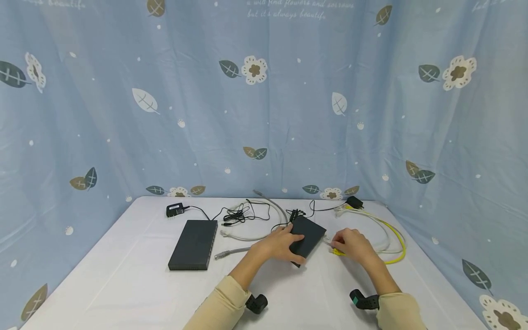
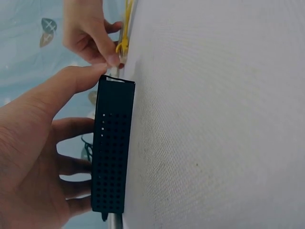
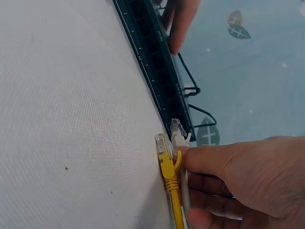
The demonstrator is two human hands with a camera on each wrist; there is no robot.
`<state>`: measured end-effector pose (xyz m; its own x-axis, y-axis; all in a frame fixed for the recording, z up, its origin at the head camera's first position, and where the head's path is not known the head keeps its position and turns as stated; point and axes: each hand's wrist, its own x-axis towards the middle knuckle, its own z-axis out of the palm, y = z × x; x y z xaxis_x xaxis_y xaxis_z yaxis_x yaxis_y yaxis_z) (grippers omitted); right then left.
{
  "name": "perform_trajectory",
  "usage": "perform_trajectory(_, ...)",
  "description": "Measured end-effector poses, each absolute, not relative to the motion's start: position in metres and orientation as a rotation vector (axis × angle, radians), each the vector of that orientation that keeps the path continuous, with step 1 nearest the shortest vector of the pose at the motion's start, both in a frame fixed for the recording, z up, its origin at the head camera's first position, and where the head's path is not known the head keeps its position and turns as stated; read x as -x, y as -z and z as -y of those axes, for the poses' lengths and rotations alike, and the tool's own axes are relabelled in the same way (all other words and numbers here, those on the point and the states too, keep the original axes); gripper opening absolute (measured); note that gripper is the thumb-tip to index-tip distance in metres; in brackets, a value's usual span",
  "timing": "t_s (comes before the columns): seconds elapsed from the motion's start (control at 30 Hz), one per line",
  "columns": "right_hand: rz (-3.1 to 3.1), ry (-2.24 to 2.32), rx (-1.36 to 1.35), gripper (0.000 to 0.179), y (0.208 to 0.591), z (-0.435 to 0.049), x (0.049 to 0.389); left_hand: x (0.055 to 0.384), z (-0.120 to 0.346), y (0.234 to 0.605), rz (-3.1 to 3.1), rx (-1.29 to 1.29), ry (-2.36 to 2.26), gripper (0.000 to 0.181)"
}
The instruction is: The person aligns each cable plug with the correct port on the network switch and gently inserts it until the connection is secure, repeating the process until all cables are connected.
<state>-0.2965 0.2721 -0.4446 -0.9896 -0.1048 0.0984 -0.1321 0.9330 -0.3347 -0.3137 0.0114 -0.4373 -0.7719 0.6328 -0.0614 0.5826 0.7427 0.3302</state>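
Right grip (image 3: 240,179) at rear of white plug (image 3: 179,138)

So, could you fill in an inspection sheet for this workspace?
Surface: white tabletop, lightly creased.
Job's things: held black box with a port row; white plug near its end port, insertion unclear; yellow plug alongside.
Clutter: second black box to the left; power adapter back left, another adapter back right.
Hands: left hand holds the box; right hand pinches the white plug.
Cables: grey cable, white cable, yellow cable, black cords.
Surroundings: blue curtain, leaf-and-flower print.
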Motion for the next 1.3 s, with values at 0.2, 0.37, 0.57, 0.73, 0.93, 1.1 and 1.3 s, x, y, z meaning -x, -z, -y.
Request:
perform_trajectory(0.2,3.012,-0.525,-0.182,0.008,0.4457,-0.2719,0.2967,0.3149,-0.0105,0.4383,-2.770,-0.978,-0.446,0.078)
perform_trajectory(0.37,3.016,-0.526,-0.161,0.009,0.4459,-0.2715,0.2962,0.3152,-0.0105,0.4385,-2.775,-0.976,-0.450,0.079)
perform_trajectory(0.57,3.019,-0.523,-0.156,0.009,0.4454,-0.2707,0.2954,0.3155,-0.0101,0.4394,-2.781,-0.989,-0.443,0.079)
perform_trajectory(0.73,3.016,-0.515,-0.155,0.009,0.4443,-0.2695,0.2944,0.3159,-0.0096,0.4399,-2.788,-1.001,-0.438,0.079)
perform_trajectory(0.93,3.007,-0.498,-0.154,0.010,0.4440,-0.2685,0.2944,0.3166,-0.0099,0.4412,-2.786,-0.984,-0.448,0.079)
perform_trajectory(1.1,3.007,-0.486,-0.156,0.010,0.4435,-0.2679,0.2941,0.3167,-0.0104,0.4419,-2.788,-0.979,-0.447,0.079)
perform_trajectory(1.3,2.996,-0.474,-0.155,0.010,0.4418,-0.2661,0.2924,0.3159,-0.0106,0.4409,-2.793,-0.993,-0.437,0.079)
